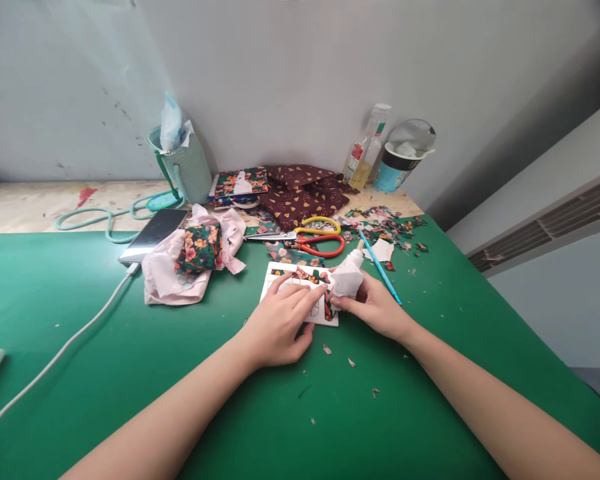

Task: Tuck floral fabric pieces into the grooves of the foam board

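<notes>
A small white card [271, 288] lies on the green table, with dark floral fabric strips [329, 305] along its top and right side and drawn lines on its face. My left hand [285, 320] rests over it, fingers stretched out, its fingertips on the card and strips. In my right hand [375, 303], at the card's right edge, is a white squeeze bottle [349, 277], tilted with its narrow nozzle up and away. The fingers behind the bottle are partly hidden. Just beyond the card lie scissors [307, 237] with one yellow and one red handle.
Right of the bottle lies a blue pen-like stick [381, 270] near fabric scraps [385, 227]. At left are bundled pink and floral cloth [195, 257] and a phone [155, 233] on a white cable. Behind stand a green basket [193, 167], glass bottle [365, 153] and paper cup [395, 170].
</notes>
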The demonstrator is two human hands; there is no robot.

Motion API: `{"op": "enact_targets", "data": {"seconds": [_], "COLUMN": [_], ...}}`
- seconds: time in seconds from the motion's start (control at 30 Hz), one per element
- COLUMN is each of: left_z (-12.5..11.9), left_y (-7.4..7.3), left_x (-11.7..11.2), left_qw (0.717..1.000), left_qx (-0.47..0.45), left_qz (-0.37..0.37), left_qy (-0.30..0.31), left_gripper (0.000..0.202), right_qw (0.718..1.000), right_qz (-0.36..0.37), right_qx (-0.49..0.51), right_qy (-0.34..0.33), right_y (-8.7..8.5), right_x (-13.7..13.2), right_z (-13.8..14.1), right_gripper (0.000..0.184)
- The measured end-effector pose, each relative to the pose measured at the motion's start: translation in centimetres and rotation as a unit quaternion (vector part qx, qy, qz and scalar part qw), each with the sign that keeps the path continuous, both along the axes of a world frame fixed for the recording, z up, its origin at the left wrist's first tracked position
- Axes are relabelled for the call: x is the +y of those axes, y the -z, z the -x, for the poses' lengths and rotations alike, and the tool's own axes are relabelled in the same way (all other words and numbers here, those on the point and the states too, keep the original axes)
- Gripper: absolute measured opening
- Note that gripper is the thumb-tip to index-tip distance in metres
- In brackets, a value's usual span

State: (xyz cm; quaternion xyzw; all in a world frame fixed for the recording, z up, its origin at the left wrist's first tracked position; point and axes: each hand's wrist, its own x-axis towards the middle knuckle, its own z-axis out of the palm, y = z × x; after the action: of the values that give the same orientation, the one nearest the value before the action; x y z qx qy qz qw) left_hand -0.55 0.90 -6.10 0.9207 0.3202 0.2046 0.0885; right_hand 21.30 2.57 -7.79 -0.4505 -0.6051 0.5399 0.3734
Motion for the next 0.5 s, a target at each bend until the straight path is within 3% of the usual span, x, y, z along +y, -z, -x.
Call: {"op": "enact_targets", "data": {"seconds": [0.5], "left_z": [-0.06], "left_y": [0.08], "left_x": [-0.23], "left_qw": [0.999], "left_qx": [0.013], "left_qz": [-0.023], "left_qy": [-0.021], "left_gripper": [0.057], "right_qw": [0.997], "right_qz": [0.034], "right_qx": [0.033], "right_qy": [0.068], "right_y": [-0.85], "right_x": [-0.08], "right_z": [0.24], "right_gripper": [0.045]}}
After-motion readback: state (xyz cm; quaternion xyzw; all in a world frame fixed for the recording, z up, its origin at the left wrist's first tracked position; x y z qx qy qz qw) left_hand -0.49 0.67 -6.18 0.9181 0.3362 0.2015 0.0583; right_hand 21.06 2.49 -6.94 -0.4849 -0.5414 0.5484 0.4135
